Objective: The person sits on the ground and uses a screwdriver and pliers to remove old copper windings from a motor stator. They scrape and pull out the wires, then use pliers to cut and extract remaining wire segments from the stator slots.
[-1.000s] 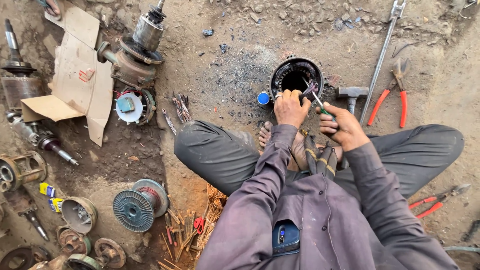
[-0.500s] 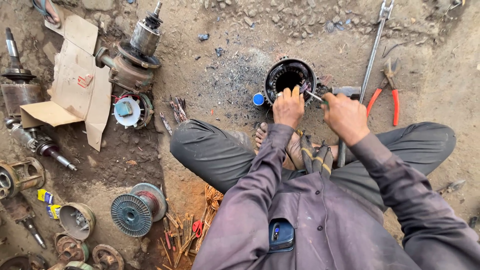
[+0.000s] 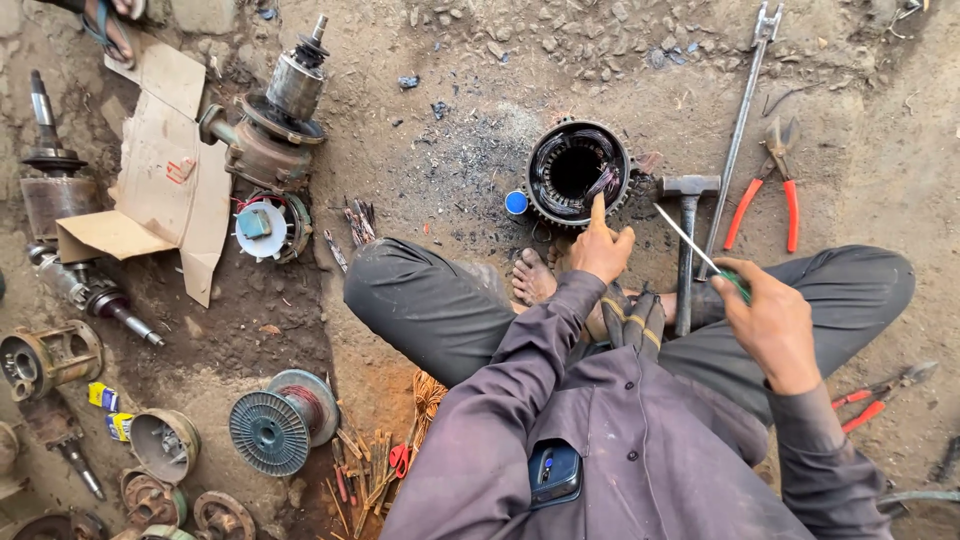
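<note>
A round motor stator [image 3: 578, 172] with dark copper windings lies on the dirt ground in front of my crossed legs. My left hand [image 3: 601, 247] rests at its near rim, index finger pointing onto the edge. My right hand [image 3: 768, 320] is drawn back to the right and grips a green-handled screwdriver [image 3: 693, 247], its thin shaft slanting up towards the stator without touching it. A hammer [image 3: 686, 233] lies between the two hands, its head next to the stator.
Red-handled pliers [image 3: 768, 190] and a long steel bar [image 3: 741, 118] lie to the right. A small blue cap [image 3: 516, 203] sits left of the stator. Motor rotors [image 3: 272, 118], cardboard [image 3: 165, 180], a wire spool [image 3: 281, 420] and housings litter the left. More red pliers [image 3: 872, 393] lie by my right knee.
My right hand has pulled the screwdriver back out of the stator and away to the right. My left hand stays at the stator's rim.
</note>
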